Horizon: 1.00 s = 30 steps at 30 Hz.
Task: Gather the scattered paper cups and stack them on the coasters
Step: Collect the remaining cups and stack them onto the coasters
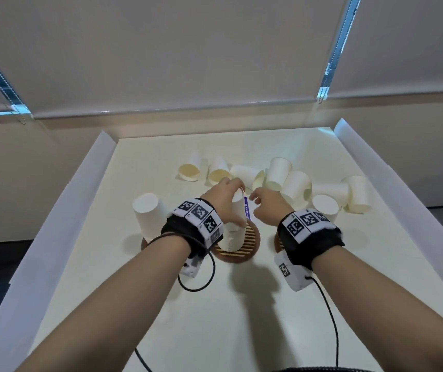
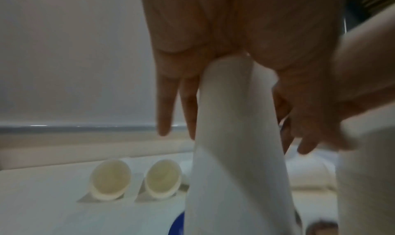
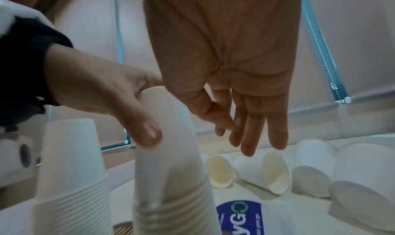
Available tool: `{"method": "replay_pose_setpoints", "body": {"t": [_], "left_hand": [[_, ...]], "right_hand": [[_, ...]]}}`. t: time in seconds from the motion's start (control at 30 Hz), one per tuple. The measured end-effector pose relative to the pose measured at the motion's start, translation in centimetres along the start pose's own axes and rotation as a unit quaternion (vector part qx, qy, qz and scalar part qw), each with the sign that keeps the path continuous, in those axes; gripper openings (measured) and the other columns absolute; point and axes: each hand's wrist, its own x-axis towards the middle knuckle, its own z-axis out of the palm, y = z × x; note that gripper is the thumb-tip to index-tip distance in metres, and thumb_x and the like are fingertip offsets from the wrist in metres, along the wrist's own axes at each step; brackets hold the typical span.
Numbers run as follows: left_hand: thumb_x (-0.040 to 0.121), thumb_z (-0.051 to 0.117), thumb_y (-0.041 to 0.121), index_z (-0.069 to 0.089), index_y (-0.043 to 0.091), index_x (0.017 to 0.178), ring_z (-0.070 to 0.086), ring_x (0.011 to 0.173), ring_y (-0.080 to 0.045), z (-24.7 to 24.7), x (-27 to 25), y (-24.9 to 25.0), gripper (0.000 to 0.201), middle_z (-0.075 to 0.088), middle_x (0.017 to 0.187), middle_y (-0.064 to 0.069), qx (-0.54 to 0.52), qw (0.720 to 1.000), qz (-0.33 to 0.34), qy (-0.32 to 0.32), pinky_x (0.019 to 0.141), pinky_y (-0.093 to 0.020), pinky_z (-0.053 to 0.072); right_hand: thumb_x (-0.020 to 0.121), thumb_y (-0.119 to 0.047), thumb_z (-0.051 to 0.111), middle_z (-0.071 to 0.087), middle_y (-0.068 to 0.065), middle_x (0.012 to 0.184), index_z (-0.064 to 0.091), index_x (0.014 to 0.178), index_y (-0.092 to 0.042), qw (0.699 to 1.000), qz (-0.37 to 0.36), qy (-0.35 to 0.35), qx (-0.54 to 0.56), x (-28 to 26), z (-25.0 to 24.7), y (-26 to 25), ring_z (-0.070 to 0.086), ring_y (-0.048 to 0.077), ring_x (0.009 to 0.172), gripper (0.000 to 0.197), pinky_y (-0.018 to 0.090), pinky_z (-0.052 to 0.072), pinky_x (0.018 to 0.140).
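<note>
A tall stack of upturned white paper cups (image 1: 235, 234) stands on the slatted middle coaster (image 1: 252, 242). My left hand (image 1: 228, 200) grips the top cup from above, thumb on its side. In the right wrist view that thumb lies on the stack (image 3: 171, 154); the left wrist view shows the stack (image 2: 235, 154) between my fingers. My right hand (image 1: 262, 201) hovers just right of the stack, fingers straight (image 3: 252, 128), holding nothing. A second stack (image 1: 149, 216) stands on the left coaster (image 1: 143, 244). Several loose cups (image 1: 295, 183) lie behind.
A third coaster (image 1: 278, 241) is mostly hidden under my right wrist. A blue label (image 3: 239, 215) lies on the table behind the middle stack. White raised walls (image 1: 88, 189) border the table on the left and right.
</note>
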Motion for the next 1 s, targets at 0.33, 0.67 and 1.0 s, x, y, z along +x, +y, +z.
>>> {"method": "replay_pose_setpoints", "body": {"t": [0.33, 0.67, 1.0], "left_hand": [[0.088, 0.059, 0.024, 0.069, 0.011, 0.090, 0.066, 0.093, -0.023, -7.2, 6.8, -4.5, 0.018, 0.071, 0.098, -0.006, -0.237, 0.922, -0.172, 0.252, 0.087, -0.028, 0.050], [0.086, 0.055, 0.002, 0.073, 0.020, 0.098, 0.052, 0.120, -0.022, -1.1, 13.1, -8.2, 0.028, 0.053, 0.134, -0.004, -0.023, 0.990, -0.130, 0.056, 0.090, -0.024, 0.040], [0.087, 0.055, 0.010, 0.049, 0.020, 0.136, 0.040, 0.130, -0.030, 2.9, 15.8, -9.7, 0.050, 0.013, 0.158, -0.001, 0.126, 0.985, -0.099, -0.058, 0.101, -0.036, 0.040]], "right_hand": [[0.090, -0.008, 0.041, 0.055, 0.015, 0.125, 0.049, 0.125, -0.004, 0.966, 0.107, 0.115, 0.205, 5.5, -0.6, 0.1, 0.053, 0.031, 0.114, 0.035, 0.034, 0.042, 0.093], [0.098, -0.018, 0.038, 0.047, 0.013, 0.135, 0.044, 0.137, -0.015, 0.957, 0.094, 0.076, 0.262, 9.7, 2.1, 1.6, 0.046, 0.026, 0.123, 0.039, 0.023, 0.032, 0.089], [0.098, -0.019, 0.043, 0.043, 0.007, 0.144, 0.040, 0.141, -0.013, 0.946, 0.121, 0.006, 0.301, 13.6, 3.0, 2.4, 0.041, 0.022, 0.133, 0.044, 0.031, 0.031, 0.111]]}}
